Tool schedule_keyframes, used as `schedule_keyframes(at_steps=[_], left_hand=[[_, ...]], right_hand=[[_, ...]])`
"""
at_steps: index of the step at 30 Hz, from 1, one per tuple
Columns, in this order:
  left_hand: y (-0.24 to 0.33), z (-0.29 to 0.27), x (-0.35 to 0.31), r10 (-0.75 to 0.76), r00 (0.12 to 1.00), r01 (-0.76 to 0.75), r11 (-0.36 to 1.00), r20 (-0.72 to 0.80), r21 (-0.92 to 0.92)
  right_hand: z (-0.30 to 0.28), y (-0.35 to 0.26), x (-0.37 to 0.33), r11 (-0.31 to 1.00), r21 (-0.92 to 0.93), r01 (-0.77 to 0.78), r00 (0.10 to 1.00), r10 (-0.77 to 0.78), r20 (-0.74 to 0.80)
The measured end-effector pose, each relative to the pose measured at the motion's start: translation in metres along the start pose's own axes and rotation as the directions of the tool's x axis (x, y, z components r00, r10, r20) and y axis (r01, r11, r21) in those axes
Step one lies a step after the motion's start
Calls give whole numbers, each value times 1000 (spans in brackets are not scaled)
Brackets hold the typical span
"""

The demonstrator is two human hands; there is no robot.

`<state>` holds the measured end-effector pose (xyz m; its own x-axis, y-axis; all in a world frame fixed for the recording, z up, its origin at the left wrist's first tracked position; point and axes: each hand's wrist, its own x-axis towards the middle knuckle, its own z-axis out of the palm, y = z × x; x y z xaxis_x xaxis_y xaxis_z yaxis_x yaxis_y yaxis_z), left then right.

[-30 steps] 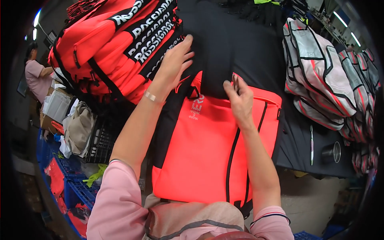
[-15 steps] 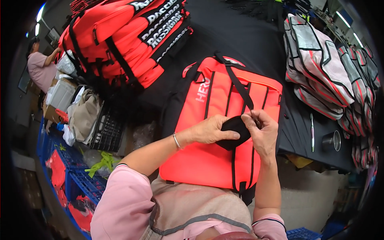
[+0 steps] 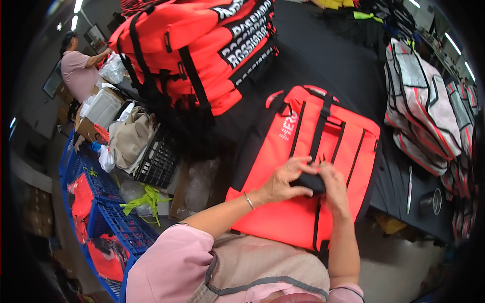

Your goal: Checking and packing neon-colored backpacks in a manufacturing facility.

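A bright orange-red bag (image 3: 270, 217) with black straps lies flat before me, its lower edge against my apron. Over its middle, my left hand (image 3: 283, 183) grips a small black fabric piece (image 3: 311, 183) between thumb and fingers. My right hand (image 3: 334, 184) closes on that piece's right side; its fingertips are slightly blurred and partly hide the piece. A black strap (image 3: 319, 132) runs down from the bag's top toward both hands. Whether the strap passes into the black piece, I cannot tell.
Stacked red bags (image 3: 202, 65) stand at the far left, grey-white bags (image 3: 422, 101) at the right. A toothbrush (image 3: 409, 189) and metal cup (image 3: 430, 202) sit on the black-covered table (image 3: 313, 45). Left are a black crate (image 3: 159, 164), blue crates (image 3: 118, 224) and a person (image 3: 78, 70).
The whole view has shifted, so the scene sits further right and lower. The strap, slanted toward my right hand before, now runs along the bag. The black piece looks more bunched up.
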<state>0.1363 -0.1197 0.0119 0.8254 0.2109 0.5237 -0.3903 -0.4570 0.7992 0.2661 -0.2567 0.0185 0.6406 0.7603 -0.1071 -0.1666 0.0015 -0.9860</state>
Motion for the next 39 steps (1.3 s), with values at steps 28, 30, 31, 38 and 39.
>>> schedule_keyframes(at_steps=[28,30,31,38,39], left_hand=[[-2,10,4,-79,986,88,995,-149,51],[-4,10,4,-89,985,94,995,-150,31],[-3,9,4,-84,985,91,995,-151,43],[-5,10,2,-89,985,98,994,-149,50],[-3,9,1,-93,984,101,994,-150,50]], right_hand=[[7,-36,-59,597,-753,277,865,-496,-75],[5,-36,-57,638,-719,274,883,-463,-75],[4,-36,-57,639,-719,273,885,-460,-73],[3,-33,-59,648,-721,245,901,-427,-78],[2,-35,-60,649,-721,244,902,-424,-77]])
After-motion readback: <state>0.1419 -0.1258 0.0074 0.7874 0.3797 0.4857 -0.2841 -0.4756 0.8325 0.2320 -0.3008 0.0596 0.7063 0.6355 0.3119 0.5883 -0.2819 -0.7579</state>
